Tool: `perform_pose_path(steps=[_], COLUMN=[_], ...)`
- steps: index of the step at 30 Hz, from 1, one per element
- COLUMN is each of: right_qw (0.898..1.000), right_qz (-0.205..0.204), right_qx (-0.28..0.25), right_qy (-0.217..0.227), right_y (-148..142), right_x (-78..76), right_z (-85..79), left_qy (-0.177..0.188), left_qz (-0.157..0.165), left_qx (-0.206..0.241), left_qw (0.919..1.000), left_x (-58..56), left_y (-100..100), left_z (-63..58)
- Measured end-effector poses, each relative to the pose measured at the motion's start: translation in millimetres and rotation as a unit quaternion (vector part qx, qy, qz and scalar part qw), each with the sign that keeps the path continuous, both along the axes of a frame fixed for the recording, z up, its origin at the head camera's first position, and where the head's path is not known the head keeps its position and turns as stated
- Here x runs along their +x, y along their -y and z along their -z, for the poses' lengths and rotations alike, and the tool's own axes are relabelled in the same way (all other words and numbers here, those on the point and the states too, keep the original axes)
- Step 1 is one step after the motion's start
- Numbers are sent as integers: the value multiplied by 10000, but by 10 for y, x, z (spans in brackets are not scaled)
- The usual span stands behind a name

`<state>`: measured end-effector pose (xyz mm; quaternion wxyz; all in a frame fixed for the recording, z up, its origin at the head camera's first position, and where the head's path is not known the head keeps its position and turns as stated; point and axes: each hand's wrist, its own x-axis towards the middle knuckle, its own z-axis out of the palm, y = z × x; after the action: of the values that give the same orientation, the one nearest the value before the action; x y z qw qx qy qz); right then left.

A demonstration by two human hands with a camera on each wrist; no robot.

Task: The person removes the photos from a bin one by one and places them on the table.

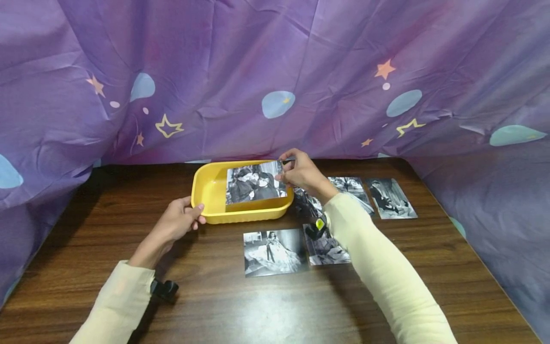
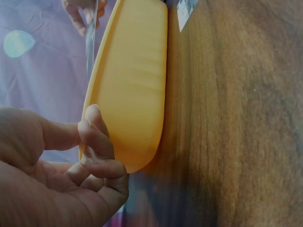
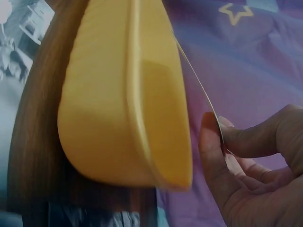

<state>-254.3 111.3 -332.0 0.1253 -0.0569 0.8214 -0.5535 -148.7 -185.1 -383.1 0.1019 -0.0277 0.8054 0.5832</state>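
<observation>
A yellow plastic tray (image 1: 208, 186) stands on the wooden table toward the back. My left hand (image 1: 178, 220) grips its near left corner, the thumb over the rim and fingers curled at the outer wall, as the left wrist view also shows in the hand (image 2: 71, 175). My right hand (image 1: 302, 172) pinches the right edge of a black-and-white photo (image 1: 255, 181) between thumb and fingers. That photo is held over the tray's opening, its picture side toward the head camera. In the right wrist view the photo (image 3: 201, 85) appears edge-on, above the rim of the tray (image 3: 99, 104).
Several other black-and-white photos lie on the table (image 1: 206, 296): a bride photo (image 1: 275, 253) in front of the tray, one beside it (image 1: 328, 255) partly under the right wrist, and more to the right, including the far-right photo (image 1: 391, 198). A purple curtain (image 1: 240, 71) hangs behind.
</observation>
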Motion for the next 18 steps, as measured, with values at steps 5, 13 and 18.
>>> perform_pose_path(steps=[5,13,18], right_qw=[10000,9997,9994], right_qz=[50,193,284], right_qx=[-30,10,87], right_qy=[9,-118,-199], right_y=[-246,-721,-1070], right_x=[21,106,189], right_z=[-68,-183,-248], left_qy=[11,68,25], left_qz=[8,-23,-5], left_qx=[-55,-81,-103], left_qw=[10000,9999,9999], left_x=[4,9,20], left_y=[-4,-22,-14], left_z=[-10,-19,-32])
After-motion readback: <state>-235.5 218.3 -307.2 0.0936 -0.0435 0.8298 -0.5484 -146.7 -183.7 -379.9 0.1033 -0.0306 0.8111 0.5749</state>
